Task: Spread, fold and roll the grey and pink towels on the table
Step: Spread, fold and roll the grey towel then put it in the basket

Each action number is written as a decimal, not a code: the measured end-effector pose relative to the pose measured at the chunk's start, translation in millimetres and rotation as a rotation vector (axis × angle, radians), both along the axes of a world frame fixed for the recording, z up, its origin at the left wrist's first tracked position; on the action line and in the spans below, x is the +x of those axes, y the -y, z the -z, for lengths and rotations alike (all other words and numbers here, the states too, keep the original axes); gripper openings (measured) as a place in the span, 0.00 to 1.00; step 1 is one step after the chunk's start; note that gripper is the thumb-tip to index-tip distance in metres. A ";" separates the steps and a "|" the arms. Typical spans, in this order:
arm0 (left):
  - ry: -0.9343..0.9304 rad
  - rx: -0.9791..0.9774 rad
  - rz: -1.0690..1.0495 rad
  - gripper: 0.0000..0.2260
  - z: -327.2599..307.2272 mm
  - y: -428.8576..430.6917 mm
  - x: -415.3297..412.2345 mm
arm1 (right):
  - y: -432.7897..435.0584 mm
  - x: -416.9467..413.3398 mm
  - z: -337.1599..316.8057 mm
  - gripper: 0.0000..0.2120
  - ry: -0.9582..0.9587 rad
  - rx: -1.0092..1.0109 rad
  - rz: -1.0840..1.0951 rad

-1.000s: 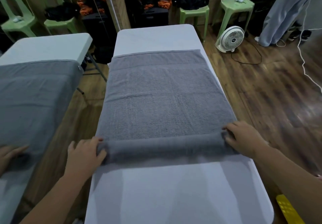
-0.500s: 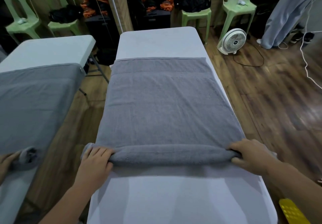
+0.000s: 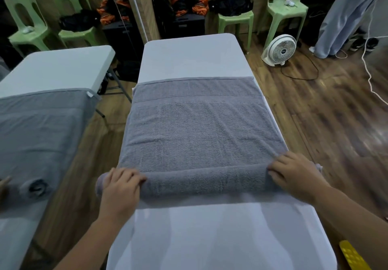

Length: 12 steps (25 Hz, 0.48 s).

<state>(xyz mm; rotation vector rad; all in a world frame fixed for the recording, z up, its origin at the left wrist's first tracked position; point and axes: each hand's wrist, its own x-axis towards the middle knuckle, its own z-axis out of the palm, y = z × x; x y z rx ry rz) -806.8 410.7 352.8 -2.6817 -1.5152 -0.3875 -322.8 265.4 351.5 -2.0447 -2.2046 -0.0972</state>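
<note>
Both hands sit on the rolled near end of the grey towel [image 3: 199, 135], seen from the head camera. The left hand [image 3: 120, 188] covers the left end of the roll [image 3: 205, 182], its fingers bent over the top of the cloth and its thumb side toward the middle. The right hand [image 3: 294, 177] holds the right end the same way, knuckles up and fingers curved over the roll's far side. The roll runs straight across the white surface [image 3: 220, 238] from one long edge to the other, and its left end juts a little past the edge. Beyond it the towel lies flat and spread, with its far hem square across the surface and bare white top behind it. Bare surface also shows between the roll and the person. On the wooden floor [image 3: 315, 122] to the right stands a white fan [image 3: 280, 49], and green chairs [image 3: 235, 15] line the back wall.
</note>
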 end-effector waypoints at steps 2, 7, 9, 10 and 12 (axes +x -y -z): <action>-0.099 -0.104 0.029 0.20 12.7 16.5 -5.8 | 14.8 -8.1 6.8 0.20 0.047 -0.097 -0.002; -0.181 -0.213 -0.026 0.22 23.0 10.4 -11.8 | 20.7 -11.1 15.6 0.21 0.034 -0.278 0.127; -0.140 -0.193 0.003 0.16 17.4 7.8 -10.9 | 20.6 -10.1 7.5 0.14 0.014 -0.378 0.140; -0.130 -0.204 0.031 0.14 13.2 8.6 -10.6 | 21.4 -8.3 3.7 0.14 -0.025 -0.440 0.153; -0.133 -0.227 0.070 0.11 9.9 6.3 -11.7 | 18.3 -2.1 -1.5 0.17 -0.131 -0.515 0.202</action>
